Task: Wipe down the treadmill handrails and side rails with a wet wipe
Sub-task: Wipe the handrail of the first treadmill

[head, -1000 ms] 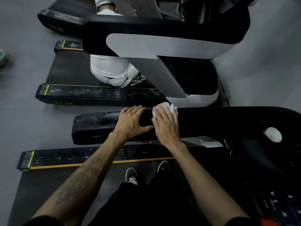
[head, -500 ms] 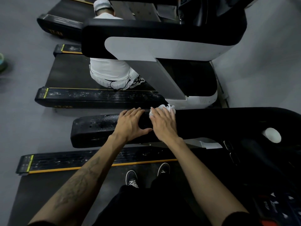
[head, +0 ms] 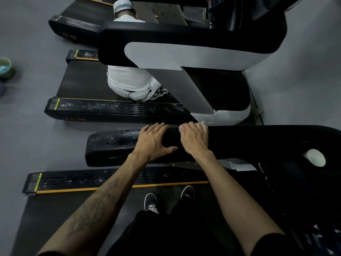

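Black handrail lengthwise left-right

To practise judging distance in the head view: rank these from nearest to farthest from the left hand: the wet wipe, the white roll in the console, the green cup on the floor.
From the left hand:
1. Wet wipe, just to its right, under the right hand on the handrail.
2. White roll, far right.
3. Green cup, far left edge.

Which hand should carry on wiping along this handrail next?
Right. The right hand already has the wet wipe under its fingers on the black handrail. The left hand only rests flat on the rail beside it, holding nothing, so it looks better suited to bracing.
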`<action>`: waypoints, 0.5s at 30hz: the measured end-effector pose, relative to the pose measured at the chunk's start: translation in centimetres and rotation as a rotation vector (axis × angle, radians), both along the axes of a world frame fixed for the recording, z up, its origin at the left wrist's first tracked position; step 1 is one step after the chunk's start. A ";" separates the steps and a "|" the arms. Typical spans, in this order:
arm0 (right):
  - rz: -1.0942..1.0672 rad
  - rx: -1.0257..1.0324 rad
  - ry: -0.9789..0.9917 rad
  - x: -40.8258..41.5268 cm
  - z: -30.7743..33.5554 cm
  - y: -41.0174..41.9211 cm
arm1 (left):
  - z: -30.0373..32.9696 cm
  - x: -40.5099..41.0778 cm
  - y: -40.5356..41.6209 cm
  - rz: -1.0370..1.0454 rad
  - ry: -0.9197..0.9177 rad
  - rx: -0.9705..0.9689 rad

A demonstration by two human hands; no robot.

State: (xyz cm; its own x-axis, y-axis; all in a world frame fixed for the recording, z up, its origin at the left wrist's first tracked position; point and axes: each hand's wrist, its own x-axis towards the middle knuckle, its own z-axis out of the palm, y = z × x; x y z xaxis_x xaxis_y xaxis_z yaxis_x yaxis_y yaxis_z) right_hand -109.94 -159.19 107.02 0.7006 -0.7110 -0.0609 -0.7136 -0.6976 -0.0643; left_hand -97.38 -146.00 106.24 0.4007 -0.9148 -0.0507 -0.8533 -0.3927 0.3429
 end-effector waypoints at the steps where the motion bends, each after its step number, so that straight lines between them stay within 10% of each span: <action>1: 0.017 0.015 0.034 0.4 0.2 0.1 | 0.0 0.1 0.0 -0.006 -0.004 0.002; 8: 0.227 0.098 -0.206 -2.6 -0.1 -0.1 | 0.0 0.5 0.4 -0.054 0.014 0.009; 15: 0.025 0.083 0.008 -0.2 0.5 -0.3 | 0.5 1.5 1.6 0.002 -0.021 0.057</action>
State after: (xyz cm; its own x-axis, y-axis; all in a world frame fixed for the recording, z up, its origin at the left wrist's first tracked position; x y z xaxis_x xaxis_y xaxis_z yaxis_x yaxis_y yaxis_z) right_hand -110.16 -159.53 107.52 0.7171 -0.6857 -0.1248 -0.6969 -0.7076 -0.1167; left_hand -95.86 -144.40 106.75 0.4042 -0.9098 -0.0941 -0.8592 -0.4130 0.3021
